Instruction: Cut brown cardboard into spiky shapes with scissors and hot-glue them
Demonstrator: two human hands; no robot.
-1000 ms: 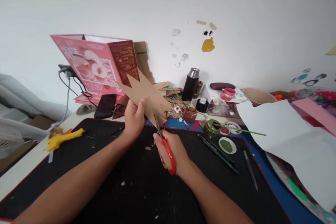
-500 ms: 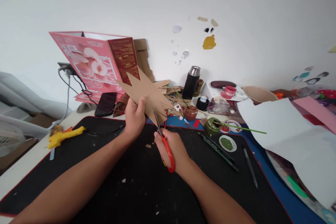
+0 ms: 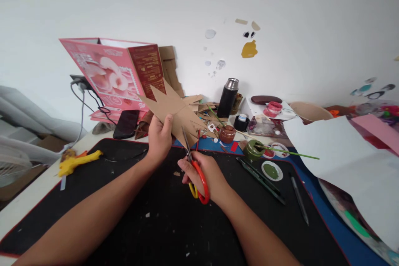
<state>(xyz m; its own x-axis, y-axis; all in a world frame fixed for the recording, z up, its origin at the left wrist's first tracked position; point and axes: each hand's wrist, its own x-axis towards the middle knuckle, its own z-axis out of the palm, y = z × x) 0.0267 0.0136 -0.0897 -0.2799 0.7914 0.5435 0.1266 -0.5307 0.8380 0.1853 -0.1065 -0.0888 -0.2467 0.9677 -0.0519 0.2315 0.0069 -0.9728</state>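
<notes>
My left hand (image 3: 160,135) grips a spiky piece of brown cardboard (image 3: 174,112) by its lower left side, thumb on top and fingers tucked behind. The cardboard is tilted up above the mat, with pointed tips at its upper left and on its right. My right hand (image 3: 205,174) holds scissors (image 3: 203,183) with one red and one yellow handle loop. Their blades reach up to the lower part of the cardboard and overlap it. Whether the blades are parted is hard to make out.
Beneath my arms lies a black mat (image 3: 137,220). A yellow glue gun (image 3: 79,162) and a phone (image 3: 126,124) are at the left. Behind stand a pink box (image 3: 109,75) and a black thermos (image 3: 228,99). Green paint (image 3: 254,149), a pen (image 3: 299,199) and white paper (image 3: 343,158) lie right.
The thumb of my right hand has shifted outward on the scissors, and the yellow loop shows more. The cardboard and my left hand stay almost in place.
</notes>
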